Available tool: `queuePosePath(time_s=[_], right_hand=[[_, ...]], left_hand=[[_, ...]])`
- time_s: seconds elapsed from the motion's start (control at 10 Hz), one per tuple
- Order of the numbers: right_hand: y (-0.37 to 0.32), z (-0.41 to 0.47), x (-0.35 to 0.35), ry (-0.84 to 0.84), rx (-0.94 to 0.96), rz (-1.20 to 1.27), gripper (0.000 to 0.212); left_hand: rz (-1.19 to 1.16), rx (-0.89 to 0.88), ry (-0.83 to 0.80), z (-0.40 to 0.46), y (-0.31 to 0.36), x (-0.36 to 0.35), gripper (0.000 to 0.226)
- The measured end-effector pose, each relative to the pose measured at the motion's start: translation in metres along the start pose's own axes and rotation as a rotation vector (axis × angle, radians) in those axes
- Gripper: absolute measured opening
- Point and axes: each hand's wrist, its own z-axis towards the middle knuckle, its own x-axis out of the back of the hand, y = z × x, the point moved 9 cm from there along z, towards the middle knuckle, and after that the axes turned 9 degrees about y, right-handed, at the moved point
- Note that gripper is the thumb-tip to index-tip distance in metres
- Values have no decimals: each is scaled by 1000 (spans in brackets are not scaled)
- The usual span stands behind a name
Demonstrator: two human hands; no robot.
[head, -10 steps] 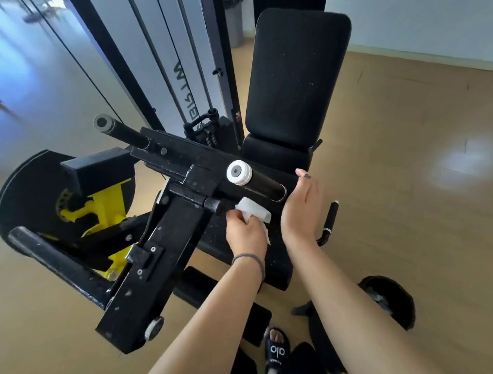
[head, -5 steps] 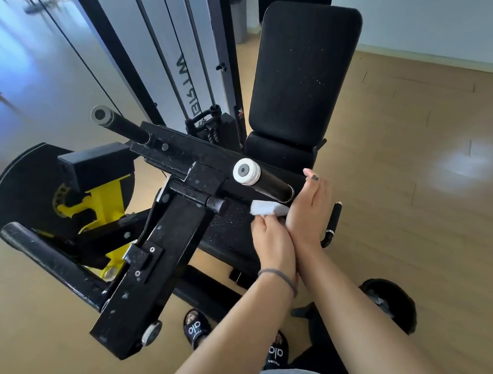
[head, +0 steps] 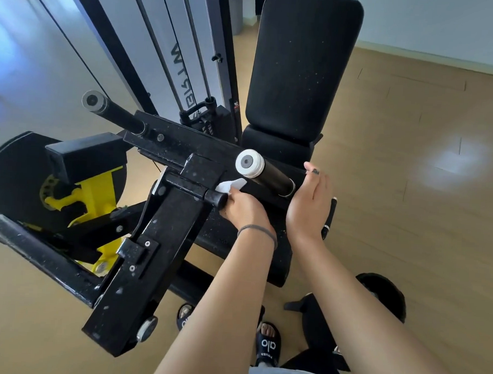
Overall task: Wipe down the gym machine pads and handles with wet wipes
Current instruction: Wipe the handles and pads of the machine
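A: At the front edge of the seat pad (head: 254,238), what is the position of each hand?

B: Left hand (head: 245,208) grips a white wet wipe (head: 230,185), fingers curled over it, and presses it onto the black surface just beside a short black peg (head: 215,198) on the lever arm (head: 152,253). A grey band (head: 259,232) sits on the left wrist. Right hand (head: 309,202) rests flat and upright against the right end of the roller bar (head: 271,176), fingers straight, holding nothing.

A: Describe the roller bar.

B: Black cylinder with a white end cap (head: 249,163), lying across the machine above the seat pad. The wipe lies just below the cap.

A: Other pads and handles?

B: Upright back pad (head: 304,62) behind the seat, speckled with pale dust. One side handle (head: 329,218) with a white tip at the right edge of the seat, just beside the right hand. A second bar (head: 113,113) with a grey cap projects from the frame toward the upper left. A long padded roller (head: 39,251) lies at the lower left.

A: Any legible markings?

B: Letters on the grey weight-stack shroud (head: 185,79) read sideways and mirrored; they cannot be made out with certainty. Each black slide sandal (head: 268,344) on the wooden floor (head: 421,222) shows "alo" in white, with smaller print below too small to read.

A: Colour-coded parts?

B: Yellow cam bracket (head: 95,197) inside the black guard at the left.
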Motion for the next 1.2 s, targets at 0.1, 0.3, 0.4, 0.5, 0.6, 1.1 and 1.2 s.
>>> queuePosePath(time_s=[0.1,0.3,0.4,0.5,0.6,1.1,1.2], right_hand=[[-1,0,0,-1,19,-4,47],[0,1,-1,0,40,-28,48],[0,1,-2,-1,42,-32,50],[0,1,-2,7,49,-31,50],[0,0,-1,9,36,-14,52],[1,1,-2,1,49,-47,43],[2,1,-2,-17,30,-30,42]], left_hand=[[51,127,-48,9,-17,-2,31],[134,166,-56,20,-4,-6,34],[216,175,-72,17,-10,-6,29],[64,288,-178,3,-41,-12,29],[92,344,-210,-15,-74,-3,26],[621,-104,-343,-26,-51,-6,29],[639,-175,-337,-26,-42,-1,15]])
